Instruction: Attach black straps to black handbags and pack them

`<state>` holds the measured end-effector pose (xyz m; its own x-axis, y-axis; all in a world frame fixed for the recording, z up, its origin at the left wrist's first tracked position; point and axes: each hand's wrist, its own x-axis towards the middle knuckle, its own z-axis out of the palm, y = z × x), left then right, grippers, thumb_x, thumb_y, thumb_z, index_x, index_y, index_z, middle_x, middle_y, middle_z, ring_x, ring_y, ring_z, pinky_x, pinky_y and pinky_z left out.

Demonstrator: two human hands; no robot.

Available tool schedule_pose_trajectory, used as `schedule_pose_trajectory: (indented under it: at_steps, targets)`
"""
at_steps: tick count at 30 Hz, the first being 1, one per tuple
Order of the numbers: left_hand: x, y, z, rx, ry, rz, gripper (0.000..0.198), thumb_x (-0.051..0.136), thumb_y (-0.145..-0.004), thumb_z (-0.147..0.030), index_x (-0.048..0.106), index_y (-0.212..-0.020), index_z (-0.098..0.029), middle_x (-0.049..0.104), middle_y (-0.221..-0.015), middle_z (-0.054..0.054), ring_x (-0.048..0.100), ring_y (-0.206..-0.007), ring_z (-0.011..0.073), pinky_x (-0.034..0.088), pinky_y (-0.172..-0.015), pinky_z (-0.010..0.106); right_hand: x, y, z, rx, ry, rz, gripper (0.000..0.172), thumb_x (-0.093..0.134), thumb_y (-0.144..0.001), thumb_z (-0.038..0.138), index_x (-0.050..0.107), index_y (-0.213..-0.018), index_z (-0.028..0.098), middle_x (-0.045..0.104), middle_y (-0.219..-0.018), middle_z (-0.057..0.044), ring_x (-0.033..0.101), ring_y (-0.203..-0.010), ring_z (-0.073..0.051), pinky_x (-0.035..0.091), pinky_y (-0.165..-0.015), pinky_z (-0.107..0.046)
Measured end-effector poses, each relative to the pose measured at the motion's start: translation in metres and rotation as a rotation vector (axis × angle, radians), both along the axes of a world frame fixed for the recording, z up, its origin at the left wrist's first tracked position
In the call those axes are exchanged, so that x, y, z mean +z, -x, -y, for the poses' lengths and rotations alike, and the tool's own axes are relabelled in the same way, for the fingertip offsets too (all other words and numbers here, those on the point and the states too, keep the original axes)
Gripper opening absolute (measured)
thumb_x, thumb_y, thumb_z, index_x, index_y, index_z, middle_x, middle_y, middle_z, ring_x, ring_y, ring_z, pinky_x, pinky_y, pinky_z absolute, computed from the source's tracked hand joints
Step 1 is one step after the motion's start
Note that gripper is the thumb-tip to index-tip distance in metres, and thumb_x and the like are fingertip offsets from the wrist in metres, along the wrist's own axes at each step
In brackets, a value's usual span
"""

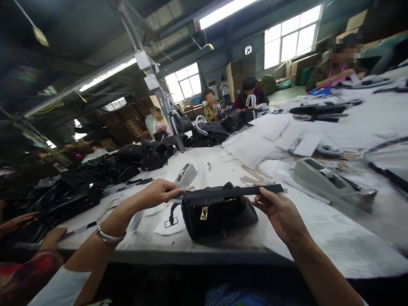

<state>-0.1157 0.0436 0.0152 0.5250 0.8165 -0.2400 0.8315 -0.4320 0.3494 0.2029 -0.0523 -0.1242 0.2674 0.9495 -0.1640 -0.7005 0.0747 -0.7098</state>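
In front of me a black handbag stands on the white-covered table, with a gold turn-lock on its front. A long flat black strap lies across its top and sticks out past the right side. My left hand pinches the bag's upper left corner, at the strap's end. My right hand grips the strap near its right end between thumb and fingers. A smaller strap with a metal buckle hangs at the bag's left side, over a white scrap.
Grey tape dispensers stand behind the bag and to the right. Black handbags are heaped at the left and back. White sheets cover the right. A co-worker's hands are at the left; other people sit across the table.
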Motion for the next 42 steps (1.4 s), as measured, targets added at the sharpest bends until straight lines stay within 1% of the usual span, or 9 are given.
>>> schedule_pose_trajectory:
  at_steps: [7, 14, 18, 20, 23, 27, 31, 37, 42]
  targets:
    - [-0.044, -0.013, -0.043, -0.014, 0.135, 0.021, 0.049, 0.047, -0.090, -0.057, 0.052, -0.064, -0.016, 0.036, -0.059, -0.004, 0.033, -0.055, 0.0097, 0.025, -0.050, 0.021, -0.032, -0.014, -0.006, 0.052, 0.136, -0.005, 0.039, 0.084, -0.071, 0.033, 0.075, -0.105, 0.016, 0.064, -0.062, 0.002, 0.060, -0.062, -0.010, 0.054, -0.066, -0.017]
    - [-0.051, -0.048, -0.045, -0.107, 0.171, 0.075, 0.047, 0.043, -0.096, -0.047, 0.052, -0.063, -0.015, 0.043, -0.060, -0.003, 0.042, -0.058, 0.0098, 0.034, -0.056, 0.020, -0.044, -0.017, -0.016, 0.159, 0.139, 0.090, 0.039, 0.079, -0.078, 0.038, 0.073, -0.112, 0.019, 0.068, -0.071, 0.000, 0.060, -0.071, -0.011, 0.049, -0.073, -0.022]
    - [-0.055, -0.070, -0.037, -0.224, 0.148, 0.104, 0.029, 0.051, -0.095, -0.040, 0.069, -0.089, -0.018, 0.066, -0.076, -0.001, 0.060, -0.070, 0.0123, 0.045, -0.066, 0.020, -0.042, -0.018, -0.020, 0.166, 0.095, 0.077, 0.032, 0.080, -0.078, 0.034, 0.073, -0.107, 0.023, 0.071, -0.076, -0.001, 0.063, -0.077, -0.014, 0.049, -0.082, -0.027]
    - [-0.062, -0.075, -0.033, -0.324, 0.004, 0.106, 0.021, 0.060, -0.091, -0.035, 0.070, -0.104, -0.021, 0.072, -0.088, 0.000, 0.065, -0.077, 0.0139, 0.049, -0.070, 0.021, -0.037, -0.018, -0.020, 0.155, 0.045, 0.007, 0.024, 0.081, -0.077, 0.034, 0.074, -0.097, 0.023, 0.072, -0.088, -0.002, 0.064, -0.085, -0.015, 0.050, -0.088, -0.030]
    - [-0.077, -0.074, -0.024, -0.520, -0.459, 0.097, 0.026, 0.055, -0.094, -0.019, 0.067, -0.118, -0.021, 0.074, -0.106, 0.004, 0.067, -0.086, 0.0168, 0.053, -0.075, 0.026, -0.030, -0.018, -0.018, 0.122, -0.022, -0.095, 0.017, 0.078, -0.079, 0.039, 0.072, -0.086, 0.023, 0.069, -0.103, -0.001, 0.062, -0.099, -0.019, 0.049, -0.095, -0.033]
    - [-0.090, -0.069, -0.014, -0.700, -0.873, 0.061, 0.043, 0.048, -0.095, -0.007, 0.054, -0.136, -0.015, 0.066, -0.129, 0.009, 0.065, -0.098, 0.0204, 0.055, -0.086, 0.034, -0.028, -0.020, -0.012, 0.085, 0.048, -0.033, 0.020, 0.079, -0.079, 0.031, 0.070, -0.096, 0.025, 0.068, -0.112, -0.002, 0.058, -0.108, -0.020, 0.046, -0.098, -0.033]
    - [-0.096, -0.068, -0.010, -0.681, -0.831, 0.081, 0.040, 0.043, -0.097, -0.008, 0.055, -0.135, -0.013, 0.064, -0.132, 0.009, 0.061, -0.114, 0.0203, 0.053, -0.096, 0.033, -0.034, -0.023, -0.004, 0.071, 0.121, 0.113, 0.028, 0.078, -0.080, 0.031, 0.067, -0.105, 0.025, 0.067, -0.119, -0.005, 0.057, -0.103, -0.020, 0.046, -0.090, -0.032]
    - [-0.103, -0.066, -0.003, -0.596, -0.710, 0.155, 0.042, 0.044, -0.096, -0.006, 0.056, -0.134, -0.018, 0.068, -0.123, 0.007, 0.065, -0.108, 0.0170, 0.054, -0.093, 0.029, -0.039, -0.019, 0.005, 0.027, 0.076, 0.251, 0.024, 0.074, -0.083, 0.031, 0.067, -0.105, 0.024, 0.070, -0.114, -0.004, 0.056, -0.094, -0.017, 0.043, -0.086, -0.029]
    - [-0.091, -0.072, 0.006, -0.324, -0.393, 0.192, 0.045, 0.053, -0.095, -0.034, 0.053, -0.139, -0.024, 0.070, -0.118, 0.007, 0.067, -0.103, 0.0214, 0.055, -0.087, 0.033, -0.037, -0.009, 0.004, -0.013, 0.052, 0.278, 0.024, 0.075, -0.082, 0.032, 0.068, -0.103, 0.025, 0.069, -0.115, -0.004, 0.058, -0.100, -0.019, 0.044, -0.089, -0.031]
